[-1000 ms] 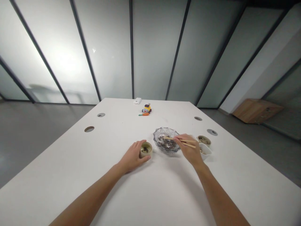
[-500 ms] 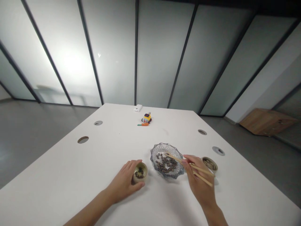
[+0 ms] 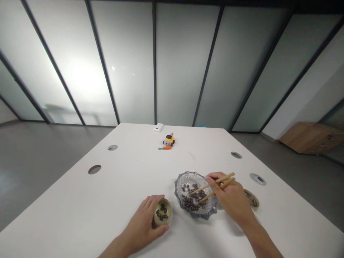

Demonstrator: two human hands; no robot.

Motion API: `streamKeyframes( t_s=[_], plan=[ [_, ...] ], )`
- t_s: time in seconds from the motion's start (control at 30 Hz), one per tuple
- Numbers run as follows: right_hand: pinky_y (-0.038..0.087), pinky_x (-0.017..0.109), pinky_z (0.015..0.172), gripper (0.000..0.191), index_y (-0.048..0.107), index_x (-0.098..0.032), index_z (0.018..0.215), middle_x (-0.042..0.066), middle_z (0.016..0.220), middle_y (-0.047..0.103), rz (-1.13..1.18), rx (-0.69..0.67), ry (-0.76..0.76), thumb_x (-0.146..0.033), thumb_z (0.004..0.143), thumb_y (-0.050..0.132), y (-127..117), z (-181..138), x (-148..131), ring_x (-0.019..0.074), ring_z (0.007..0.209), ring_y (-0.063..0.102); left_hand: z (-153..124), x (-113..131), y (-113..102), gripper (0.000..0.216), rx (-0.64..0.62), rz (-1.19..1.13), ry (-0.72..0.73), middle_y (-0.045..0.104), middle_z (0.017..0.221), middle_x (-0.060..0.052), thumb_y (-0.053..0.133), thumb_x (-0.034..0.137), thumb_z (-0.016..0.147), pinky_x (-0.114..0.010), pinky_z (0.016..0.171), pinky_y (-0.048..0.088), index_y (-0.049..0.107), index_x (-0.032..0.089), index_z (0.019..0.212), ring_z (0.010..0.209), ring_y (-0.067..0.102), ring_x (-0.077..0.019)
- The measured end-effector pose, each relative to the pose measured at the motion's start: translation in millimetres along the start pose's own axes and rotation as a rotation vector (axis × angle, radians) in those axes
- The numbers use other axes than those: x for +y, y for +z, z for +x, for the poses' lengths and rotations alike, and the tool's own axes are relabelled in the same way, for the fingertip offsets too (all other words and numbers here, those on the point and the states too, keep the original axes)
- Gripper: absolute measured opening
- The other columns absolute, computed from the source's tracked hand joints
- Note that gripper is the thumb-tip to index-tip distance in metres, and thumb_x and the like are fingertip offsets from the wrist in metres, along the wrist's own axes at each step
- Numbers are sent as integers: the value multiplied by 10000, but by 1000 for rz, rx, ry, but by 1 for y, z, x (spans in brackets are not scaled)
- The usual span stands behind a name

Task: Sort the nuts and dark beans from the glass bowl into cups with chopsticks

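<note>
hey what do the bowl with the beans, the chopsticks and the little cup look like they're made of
The bowl looks like clear cut glass: see-through, with a faceted, scalloped rim. The chopsticks look like bare wood or bamboo, pale tan and matte. The small cup seems to be ceramic with a dull beige-olive glaze, though that is less sure.

An office: frosted glass partitions (image 3: 129,64), white table (image 3: 80,215) with cable holes (image 3: 94,169).

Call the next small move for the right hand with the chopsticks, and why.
Probably close the chopsticks on one bean: their tips are apart over the beans in the glass bowl, and the left hand steadies the small cup beside it.
</note>
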State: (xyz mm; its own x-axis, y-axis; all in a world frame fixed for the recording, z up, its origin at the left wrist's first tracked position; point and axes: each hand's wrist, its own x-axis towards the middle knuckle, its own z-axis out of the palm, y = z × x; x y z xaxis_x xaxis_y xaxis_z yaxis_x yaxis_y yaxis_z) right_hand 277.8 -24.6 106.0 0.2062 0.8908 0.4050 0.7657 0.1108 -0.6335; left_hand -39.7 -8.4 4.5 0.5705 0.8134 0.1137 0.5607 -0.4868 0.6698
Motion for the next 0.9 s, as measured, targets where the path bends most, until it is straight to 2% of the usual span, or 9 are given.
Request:
streamKeyframes(
  t_s=[0.1, 0.17, 0.33, 0.47, 0.6, 0.73, 0.9],
  plan=[
    [540, 331, 749, 424, 746, -254, 833, 31, 835, 771, 19, -93, 2, -564, 989, 502, 10, 0, 5, 213, 761, 712, 0, 2, 1, 769, -4, -2, -23, 595, 1460, -105, 765, 233, 786, -490, 1182, 430, 454, 283, 1488, 1346, 549, -324],
    [532, 322, 712, 460, 736, -251, 803, 22, 763, 741, 36, -88, 15, -580, 1005, 487, 14, -10, 11, 202, 707, 691, -1, 2, 4, 773, 5, -1, -27, 600, 1448, -109, 761, 226, 792, -493, 1165, 447, 447, 282, 1497, 1329, 560, -327],
    [552, 316, 649, 517, 726, -246, 769, 28, 724, 725, 94, 173, 46, -645, 999, 492, 19, -42, 30, 210, 678, 703, -3, -6, 15, 811, 38, 46, 22, 613, 1441, -122, 780, 228, 783, -528, 1135, 473, 438, 285, 1516, 1307, 577, -354],
    [577, 337, 696, 558, 735, -267, 716, 32, 737, 742, 36, 220, 7, -704, 972, 500, 16, -52, 40, 232, 742, 725, -4, -26, 26, 844, 43, 87, 77, 625, 1439, -143, 795, 256, 774, -552, 1116, 490, 437, 274, 1538, 1292, 597, -380],
    [583, 324, 654, 568, 736, -269, 706, 21, 714, 747, 54, 279, 74, -714, 967, 497, 13, -53, 43, 219, 676, 723, -5, -47, 34, 843, 37, 119, 89, 638, 1448, -133, 816, 315, 797, -547, 1114, 506, 444, 297, 1553, 1299, 614, -388],
    [580, 310, 602, 528, 707, -263, 694, 14, 693, 739, 112, 177, 114, -693, 952, 541, 20, -55, 40, 215, 644, 721, -5, -55, 34, 820, 56, 109, 113, 672, 1407, -118, 845, 405, 802, -522, 1084, 546, 480, 315, 1531, 1255, 650, -382],
    [595, 326, 610, 460, 697, -243, 762, 28, 725, 741, 203, 71, 197, -636, 963, 567, 29, -59, 37, 224, 654, 730, -7, -39, 22, 788, 89, 86, 104, 660, 1416, -125, 810, 293, 786, -516, 1086, 546, 495, 296, 1509, 1273, 633, -382]
  ],
)
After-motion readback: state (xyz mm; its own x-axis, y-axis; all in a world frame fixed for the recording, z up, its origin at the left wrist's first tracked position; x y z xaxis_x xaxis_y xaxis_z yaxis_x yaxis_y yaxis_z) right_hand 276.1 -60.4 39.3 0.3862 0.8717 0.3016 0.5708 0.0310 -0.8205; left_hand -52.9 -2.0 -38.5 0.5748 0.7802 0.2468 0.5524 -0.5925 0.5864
